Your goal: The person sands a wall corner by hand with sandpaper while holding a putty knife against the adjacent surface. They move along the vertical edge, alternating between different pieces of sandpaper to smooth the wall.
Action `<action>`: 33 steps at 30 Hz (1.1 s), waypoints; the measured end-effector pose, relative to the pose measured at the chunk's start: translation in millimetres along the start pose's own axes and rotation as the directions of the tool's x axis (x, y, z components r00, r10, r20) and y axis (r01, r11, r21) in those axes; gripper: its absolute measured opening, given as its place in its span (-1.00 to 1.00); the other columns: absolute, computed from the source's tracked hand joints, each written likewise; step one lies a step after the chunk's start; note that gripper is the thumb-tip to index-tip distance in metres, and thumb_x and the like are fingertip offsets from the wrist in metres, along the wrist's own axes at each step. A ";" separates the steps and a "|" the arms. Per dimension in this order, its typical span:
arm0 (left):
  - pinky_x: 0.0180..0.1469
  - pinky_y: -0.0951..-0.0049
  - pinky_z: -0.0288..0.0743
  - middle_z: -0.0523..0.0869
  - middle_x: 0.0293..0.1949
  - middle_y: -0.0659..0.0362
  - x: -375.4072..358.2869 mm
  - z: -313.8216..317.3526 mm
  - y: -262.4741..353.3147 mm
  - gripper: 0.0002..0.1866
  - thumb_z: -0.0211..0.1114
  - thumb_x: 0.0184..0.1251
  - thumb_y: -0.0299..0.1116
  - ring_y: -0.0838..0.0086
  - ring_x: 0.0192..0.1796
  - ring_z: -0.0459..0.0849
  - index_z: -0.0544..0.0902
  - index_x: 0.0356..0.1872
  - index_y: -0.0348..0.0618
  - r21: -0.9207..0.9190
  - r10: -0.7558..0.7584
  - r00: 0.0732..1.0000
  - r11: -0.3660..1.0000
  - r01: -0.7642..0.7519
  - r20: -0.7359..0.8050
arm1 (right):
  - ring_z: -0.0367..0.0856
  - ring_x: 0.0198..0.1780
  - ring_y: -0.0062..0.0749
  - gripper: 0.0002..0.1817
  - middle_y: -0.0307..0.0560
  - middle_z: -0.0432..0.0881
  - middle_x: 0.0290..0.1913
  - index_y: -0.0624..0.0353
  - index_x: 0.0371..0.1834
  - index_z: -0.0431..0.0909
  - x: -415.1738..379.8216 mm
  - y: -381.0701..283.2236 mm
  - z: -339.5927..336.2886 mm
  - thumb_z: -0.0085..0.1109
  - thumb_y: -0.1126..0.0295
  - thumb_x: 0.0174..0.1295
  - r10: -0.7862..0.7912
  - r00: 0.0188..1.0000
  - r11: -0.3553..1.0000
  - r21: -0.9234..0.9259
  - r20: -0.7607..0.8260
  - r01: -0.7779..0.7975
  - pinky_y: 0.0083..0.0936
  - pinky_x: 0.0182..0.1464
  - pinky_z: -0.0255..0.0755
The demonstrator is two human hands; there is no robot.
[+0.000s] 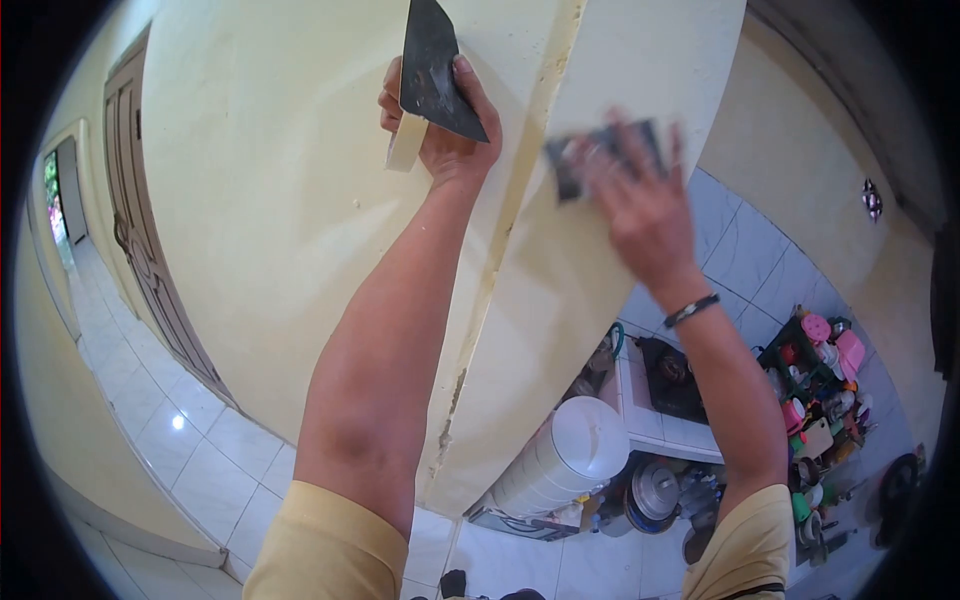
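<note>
Raised against the cream wall [270,190], my left hand [470,125] holds a dark, flat, bent sheet [435,75] with whitish smudges. A roll of pale tape [405,143] hangs at the same hand, below the sheet. Right of the wall's chipped corner edge [492,265], my right hand [640,205] has its fingers spread and blurred over a dark rectangular piece [568,168], which it presses flat to the wall face. That wrist wears a dark band.
A white lidded drum [590,440] stands low beside the wall. Behind it are a tiled counter [640,400], a metal pot [655,490] and a rack crowded with kitchenware [820,350]. A brown door [135,190] and tiled floor [190,440] lie left.
</note>
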State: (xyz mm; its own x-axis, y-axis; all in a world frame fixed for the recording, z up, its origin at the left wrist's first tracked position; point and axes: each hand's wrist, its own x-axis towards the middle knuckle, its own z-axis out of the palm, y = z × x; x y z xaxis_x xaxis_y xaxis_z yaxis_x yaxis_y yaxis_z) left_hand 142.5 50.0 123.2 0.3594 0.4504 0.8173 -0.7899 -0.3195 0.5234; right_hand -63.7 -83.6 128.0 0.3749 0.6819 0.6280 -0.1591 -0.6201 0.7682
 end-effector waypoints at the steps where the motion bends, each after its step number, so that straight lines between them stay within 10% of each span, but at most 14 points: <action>1: 0.10 0.06 0.07 0.31 0.11 -0.06 -1.5 0.0 -0.2 -0.51 -0.08 0.59 0.09 0.07 0.07 0.24 0.39 0.05 -0.20 0.002 0.001 1.000 1.000 -0.001 -0.011 | 0.25 0.64 -0.24 -0.61 -0.27 0.67 0.33 0.02 0.20 0.72 6.3 10.0 -6.3 0.15 0.38 0.32 0.072 0.997 0.994 -0.079 -0.016 -0.073 0.32 0.68 -0.13; 6: 0.49 -0.07 0.08 0.62 0.33 -0.02 -3.0 -6.8 10.1 -0.36 -0.15 0.70 0.12 0.01 0.40 0.48 0.57 0.32 -0.25 -0.004 -0.085 0.996 0.996 0.085 -0.008 | 0.26 0.63 -0.28 -0.62 -0.35 0.68 0.32 -0.01 0.20 0.72 -13.7 -9.5 -2.1 0.15 0.38 0.34 -0.184 0.979 0.973 0.158 0.091 0.168 0.30 0.70 -0.22; 9: 0.12 0.06 0.10 0.35 0.14 -0.07 -1.4 3.4 -1.6 -0.51 -0.07 0.60 0.07 0.09 0.08 0.27 0.41 0.07 -0.22 0.020 0.023 1.000 1.000 -0.023 -0.006 | 0.27 0.63 -0.31 -0.63 -0.35 0.70 0.28 -0.05 0.18 0.74 11.0 24.0 -11.2 0.19 0.35 0.33 -0.032 0.999 0.999 0.009 -0.013 0.033 0.28 0.69 -0.15; 13: 0.12 0.02 0.12 0.35 0.14 -0.15 -0.4 3.5 -1.6 -0.47 -0.11 0.61 0.08 0.00 0.05 0.29 0.39 0.14 -0.26 -0.089 0.007 0.999 0.996 -0.012 -0.050 | 0.23 0.65 -0.28 -0.60 -0.33 0.69 0.29 -0.04 0.23 0.71 -9.5 -5.6 -8.5 0.19 0.35 0.31 -0.244 0.960 0.964 0.141 0.139 0.225 0.30 0.68 -0.14; 17: 0.15 -0.03 0.10 0.34 0.18 -0.21 -0.1 1.0 -0.1 -0.43 -0.12 0.62 0.10 -0.05 0.08 0.29 0.36 0.20 -0.29 -0.106 -0.007 0.999 0.994 0.012 0.052 | 0.27 0.64 -0.23 -0.55 -0.32 0.64 0.37 -0.09 0.30 0.68 5.8 20.3 -14.5 0.16 0.41 0.33 -0.011 0.999 0.999 -0.044 0.043 0.013 0.28 0.69 -0.20; 24: 0.20 -0.07 0.08 0.33 0.25 -0.26 -2.5 3.6 -1.8 -0.36 -0.14 0.62 0.13 -0.10 0.16 0.27 0.33 0.26 -0.36 -0.116 -0.055 0.994 0.991 0.066 0.099 | 0.33 0.59 -0.03 -0.55 -0.11 0.55 0.44 0.04 0.28 0.69 -49.4 -54.7 -29.6 0.18 0.38 0.31 -0.197 0.955 0.963 0.224 0.223 0.147 0.24 0.64 -0.02; 33: 0.24 -0.06 0.13 0.35 0.24 -0.47 -0.7 0.2 -0.4 -0.30 -0.22 0.66 0.12 -0.21 0.21 0.33 0.26 0.29 -0.50 -0.037 -0.011 0.997 0.999 0.014 0.073 | 0.29 0.55 -0.07 -0.47 -0.04 0.45 0.38 0.01 0.39 0.60 -42.9 -56.8 -9.2 0.19 0.29 0.31 0.184 0.972 0.983 -0.002 0.144 -0.186 0.19 0.60 -0.02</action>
State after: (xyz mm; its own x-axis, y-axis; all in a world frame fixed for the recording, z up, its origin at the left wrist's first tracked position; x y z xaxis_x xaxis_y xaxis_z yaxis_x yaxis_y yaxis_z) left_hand 142.7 49.7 122.5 0.4033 0.3918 0.8269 -0.8026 -0.2826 0.5253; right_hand -79.2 -74.1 58.6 0.4668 0.4930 0.7342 -0.2280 -0.7350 0.6385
